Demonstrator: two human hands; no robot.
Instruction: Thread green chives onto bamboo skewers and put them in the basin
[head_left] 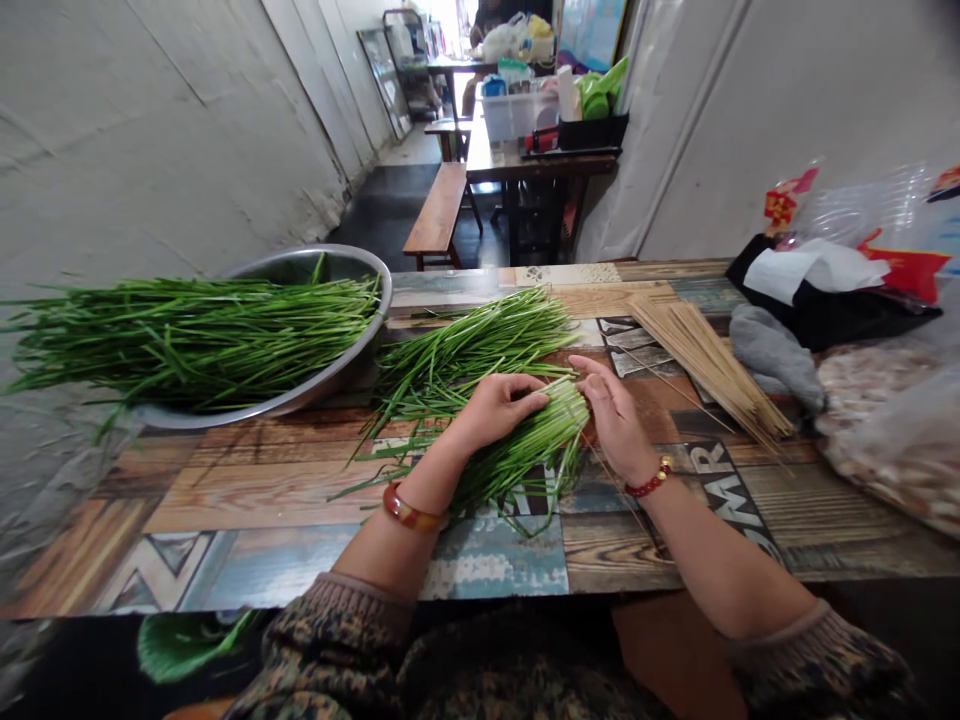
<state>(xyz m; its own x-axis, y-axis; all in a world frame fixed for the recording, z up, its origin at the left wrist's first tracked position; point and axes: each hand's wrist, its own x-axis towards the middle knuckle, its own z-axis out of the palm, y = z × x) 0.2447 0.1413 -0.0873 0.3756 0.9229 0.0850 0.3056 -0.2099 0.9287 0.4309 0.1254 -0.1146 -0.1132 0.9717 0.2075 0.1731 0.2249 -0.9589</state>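
My left hand (499,408) is closed around a bunch of green garlic chives (517,455) lying on the table, thumb and fingers near the pale cut ends. Against those ends rests my right hand (616,420), its fingers stretched out and apart. Whether its fingertips hold a thin stick cannot be made out. Just beyond my hands lies a loose pile of chives (480,340). A thin bamboo skewer (626,500) lies below my right hand. To the right is a pile of bamboo skewers (705,365).
A metal basin (300,400) heaped with long chives (195,340) stands at the left. At the right are a grey cloth-like item (776,350) and a clear bag of pale pieces (892,430). Beyond are a wooden bench (439,210) and a table with containers (517,115).
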